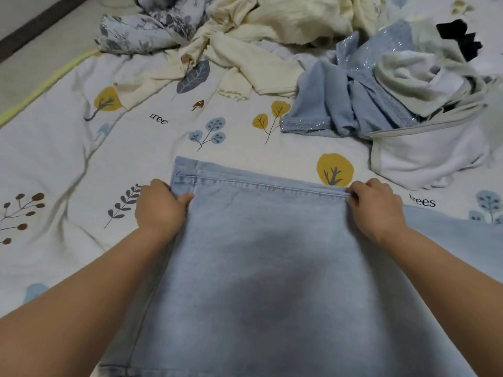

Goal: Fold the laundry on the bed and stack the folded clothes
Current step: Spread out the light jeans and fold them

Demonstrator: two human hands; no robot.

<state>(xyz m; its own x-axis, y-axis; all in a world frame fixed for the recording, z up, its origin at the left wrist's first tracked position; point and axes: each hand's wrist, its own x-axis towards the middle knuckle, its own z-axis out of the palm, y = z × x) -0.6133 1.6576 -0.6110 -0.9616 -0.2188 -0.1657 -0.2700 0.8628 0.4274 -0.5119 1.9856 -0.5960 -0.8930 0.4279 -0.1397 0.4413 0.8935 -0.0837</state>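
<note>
Colours and patterns of the laundry and bedding.

The jeans [272, 254] were pale, faded blue denim with lighter stitching along the hem. The bedsheet [54, 164] was off-white, printed with mustard-yellow trees, grey-blue leaves, brown berry sprigs and small black lettering; its edge was trimmed in pale yellow-green. The cream garment [258, 31] was plain. The floral cloth [136, 34] showed grey-blue foliage on a light ground. The sparkly blue garment [362, 85] was light blue with silvery glitter. The white garment [424, 153] had grey-green trim, and the dark item [460, 36] appeared black.
</note>
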